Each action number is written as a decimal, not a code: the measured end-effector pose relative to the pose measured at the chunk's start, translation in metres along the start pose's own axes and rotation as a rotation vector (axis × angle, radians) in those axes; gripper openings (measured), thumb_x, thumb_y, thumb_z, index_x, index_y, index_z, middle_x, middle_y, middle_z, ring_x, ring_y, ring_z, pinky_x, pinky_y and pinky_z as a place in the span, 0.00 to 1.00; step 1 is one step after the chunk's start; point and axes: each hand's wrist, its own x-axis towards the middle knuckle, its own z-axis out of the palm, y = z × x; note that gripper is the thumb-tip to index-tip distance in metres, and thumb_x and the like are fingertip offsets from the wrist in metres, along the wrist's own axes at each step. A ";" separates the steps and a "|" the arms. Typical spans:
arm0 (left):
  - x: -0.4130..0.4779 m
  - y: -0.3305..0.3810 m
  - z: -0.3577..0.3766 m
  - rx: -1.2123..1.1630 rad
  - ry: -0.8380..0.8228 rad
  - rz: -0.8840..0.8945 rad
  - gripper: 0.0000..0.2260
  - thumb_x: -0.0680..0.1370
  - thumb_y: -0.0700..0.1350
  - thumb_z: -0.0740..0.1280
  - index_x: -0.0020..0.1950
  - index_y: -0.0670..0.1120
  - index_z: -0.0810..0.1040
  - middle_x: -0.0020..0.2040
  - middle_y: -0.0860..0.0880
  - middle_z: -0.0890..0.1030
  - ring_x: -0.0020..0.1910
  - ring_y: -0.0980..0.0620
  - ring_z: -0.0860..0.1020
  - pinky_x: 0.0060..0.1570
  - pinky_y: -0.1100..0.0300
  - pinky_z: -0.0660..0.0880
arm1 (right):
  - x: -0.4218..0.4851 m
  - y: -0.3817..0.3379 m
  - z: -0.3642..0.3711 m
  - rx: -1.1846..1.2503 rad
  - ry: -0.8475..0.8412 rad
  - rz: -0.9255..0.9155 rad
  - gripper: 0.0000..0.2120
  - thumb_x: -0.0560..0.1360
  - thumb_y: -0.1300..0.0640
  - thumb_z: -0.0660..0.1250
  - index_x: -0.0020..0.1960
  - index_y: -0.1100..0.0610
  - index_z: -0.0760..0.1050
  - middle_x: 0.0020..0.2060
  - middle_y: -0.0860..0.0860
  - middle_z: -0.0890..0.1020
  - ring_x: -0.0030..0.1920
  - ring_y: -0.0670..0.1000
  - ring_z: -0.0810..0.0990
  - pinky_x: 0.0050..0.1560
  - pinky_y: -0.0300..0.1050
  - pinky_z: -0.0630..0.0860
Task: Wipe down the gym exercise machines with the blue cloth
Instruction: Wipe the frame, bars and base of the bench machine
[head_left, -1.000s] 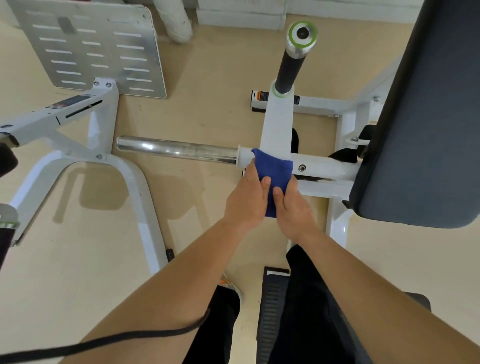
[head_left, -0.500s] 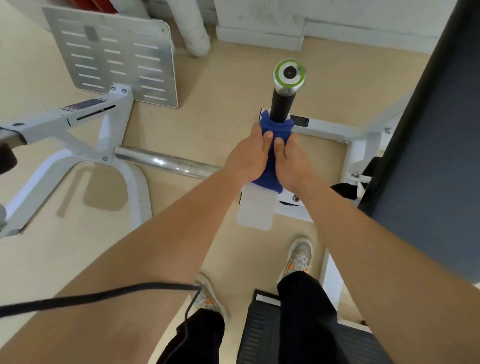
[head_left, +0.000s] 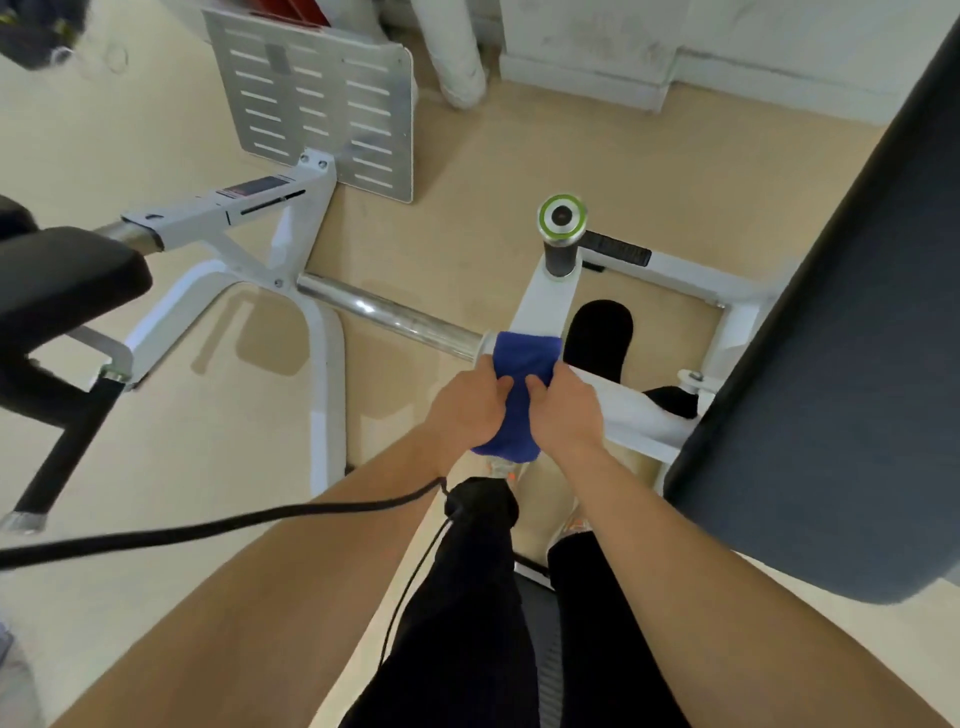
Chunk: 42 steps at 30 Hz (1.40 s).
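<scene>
Head view: the left hand (head_left: 470, 410) and right hand (head_left: 563, 410) each close their grip on the cloth (head_left: 524, 358), fingertips buried in its folds. It drapes over the white frame (head_left: 543, 306) beside the chrome bar (head_left: 395, 317). Beyond stands a handle (head_left: 562, 228); the pad (head_left: 831, 389) is cut off at right.

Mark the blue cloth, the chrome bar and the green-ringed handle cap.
blue cloth (head_left: 527, 357): head view, its upper fold.
chrome bar (head_left: 392, 315): head view, middle of its length.
green-ringed handle cap (head_left: 562, 215): head view, centre of the end face.
</scene>
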 end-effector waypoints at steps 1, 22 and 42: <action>0.004 0.006 -0.001 -0.059 0.010 -0.016 0.13 0.85 0.51 0.54 0.62 0.44 0.69 0.50 0.45 0.79 0.51 0.44 0.78 0.49 0.54 0.70 | 0.007 -0.002 -0.007 0.001 0.006 -0.009 0.13 0.83 0.48 0.58 0.56 0.59 0.71 0.51 0.56 0.81 0.52 0.58 0.80 0.49 0.49 0.72; 0.056 0.028 -0.034 -0.183 0.037 0.145 0.05 0.81 0.47 0.63 0.52 0.46 0.73 0.43 0.51 0.76 0.41 0.50 0.74 0.43 0.58 0.67 | 0.040 -0.006 -0.042 -0.011 0.036 -0.048 0.15 0.82 0.48 0.61 0.41 0.55 0.69 0.33 0.49 0.72 0.35 0.52 0.71 0.30 0.45 0.61; -0.091 0.088 0.130 -0.297 0.468 -0.275 0.04 0.77 0.45 0.63 0.47 0.47 0.77 0.39 0.48 0.80 0.40 0.43 0.78 0.40 0.53 0.73 | -0.030 0.137 -0.111 -0.191 -0.238 -0.513 0.16 0.81 0.51 0.62 0.68 0.49 0.73 0.46 0.49 0.81 0.46 0.53 0.80 0.46 0.51 0.78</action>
